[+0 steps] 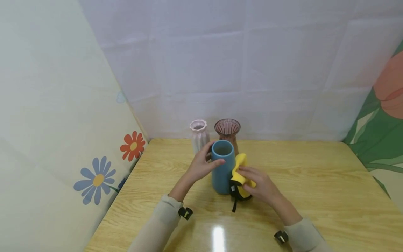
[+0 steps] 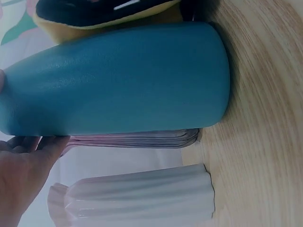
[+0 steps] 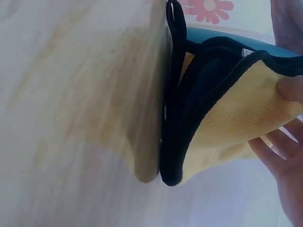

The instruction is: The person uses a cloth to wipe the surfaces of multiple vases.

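A blue vase [image 1: 223, 175] stands upright on the wooden table. My left hand [image 1: 201, 163] grips it near the rim, thumb in front and fingers round the left and back. In my right hand [image 1: 259, 183] is a yellow cloth [image 1: 240, 161] with black edging and a black loop, pinched between thumb and fingers against the vase's right side. The right wrist view shows the folded cloth [image 3: 241, 104] hanging down to the table. Seen from the left wrist, the blue vase [image 2: 123, 80] fills the upper middle with its base on the tabletop.
Behind the blue vase stand a pale pink ribbed vase [image 1: 199, 136] on the left and a see-through purple-pink glass vase [image 1: 227, 129] on the right. A white sheet [image 1: 252, 70] hangs behind the table [image 1: 315, 175]. Flower-printed panels flank both sides.
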Motion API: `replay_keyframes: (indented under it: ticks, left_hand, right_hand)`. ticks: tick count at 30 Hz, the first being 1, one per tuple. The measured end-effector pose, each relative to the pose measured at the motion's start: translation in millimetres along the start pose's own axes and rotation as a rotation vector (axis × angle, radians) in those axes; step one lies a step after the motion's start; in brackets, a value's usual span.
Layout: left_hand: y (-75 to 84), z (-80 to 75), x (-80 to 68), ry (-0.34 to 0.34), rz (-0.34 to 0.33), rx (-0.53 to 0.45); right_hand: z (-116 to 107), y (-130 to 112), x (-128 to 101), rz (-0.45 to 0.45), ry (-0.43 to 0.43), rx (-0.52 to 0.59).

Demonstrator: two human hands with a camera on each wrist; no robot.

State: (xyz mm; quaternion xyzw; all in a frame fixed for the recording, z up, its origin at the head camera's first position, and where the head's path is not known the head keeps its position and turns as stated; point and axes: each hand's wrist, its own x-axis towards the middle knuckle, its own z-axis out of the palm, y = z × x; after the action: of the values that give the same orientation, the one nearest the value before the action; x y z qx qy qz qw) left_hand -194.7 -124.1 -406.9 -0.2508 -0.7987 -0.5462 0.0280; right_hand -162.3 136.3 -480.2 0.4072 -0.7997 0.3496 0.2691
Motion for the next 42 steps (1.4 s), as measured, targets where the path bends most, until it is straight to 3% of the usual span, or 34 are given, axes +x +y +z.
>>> replay_keyframes:
  ticks: [9, 17, 23, 32, 37, 39, 42]
  left_hand:
    - [-1.9, -2.9, 3.4, -0.041, -0.004, -0.020]
    - [-5.1, -6.7, 5.5, -0.076, -0.005, -0.024]
    - [-7.4, -10.3, 8.0, -0.107, 0.008, -0.039]
    - [-8.4, -15.2, 13.0, -0.139, 0.011, -0.099]
    - [-8.3, -5.9, 6.7, -0.070, 0.024, -0.109]
    - [-6.2, 1.6, 1.7, -0.005, 0.010, -0.094]
    - [-1.0, 13.5, -3.5, 0.111, -0.011, -0.058]
  right_hand:
    - [2.9, 1.4, -7.3, 0.005, -0.029, -0.004]
    - [0.9, -0.6, -8.7, 0.089, -0.149, 0.015]
    - [0.4, -2.6, -9.6, 0.185, -0.289, 0.017]
    - [-3.3, -1.1, -4.8, 0.175, -0.382, 0.017]
    - [-23.1, -0.9, -0.9, 0.266, -0.332, 0.078]
    - [-33.0, -0.4, 1.0, 0.266, -0.254, 0.088]
    - [-45.5, 0.7, 7.2, 0.192, -0.088, 0.059]
